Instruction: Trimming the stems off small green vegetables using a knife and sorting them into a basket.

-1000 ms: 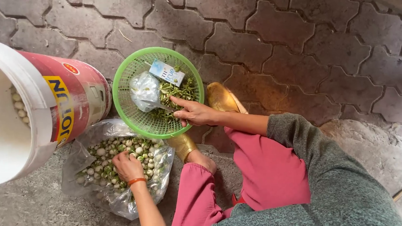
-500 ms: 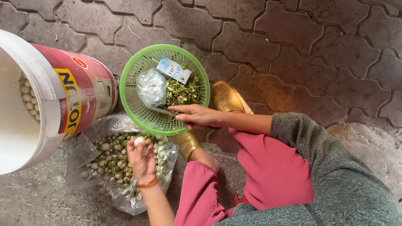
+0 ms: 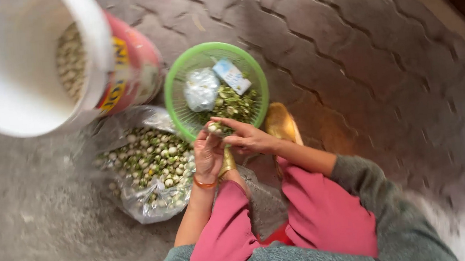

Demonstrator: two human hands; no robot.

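A: Over the near rim of the green basket, a small pale-green pod is pinched between both hands. Left hand fingers are clenched on it from below; right hand thumb and forefinger are closed on its top. Judged to be held there so peelings drop into the basket.

B: Basket contents?

A: Green husk scraps, a crumpled clear bag and a small blue-white packet. Basket is set on the paved floor, just ahead of the knees.

B: Supply?

A: Open plastic bag of pods on the floor at the left, kept within the left hand's reach. White bucket, tipped toward the camera beside it, with pale round seeds seen inside.

B: Change from half a second back?

A: Left hand was then over the bag of pods; it has been brought up to meet the right at the basket rim. Camera has shifted closer.
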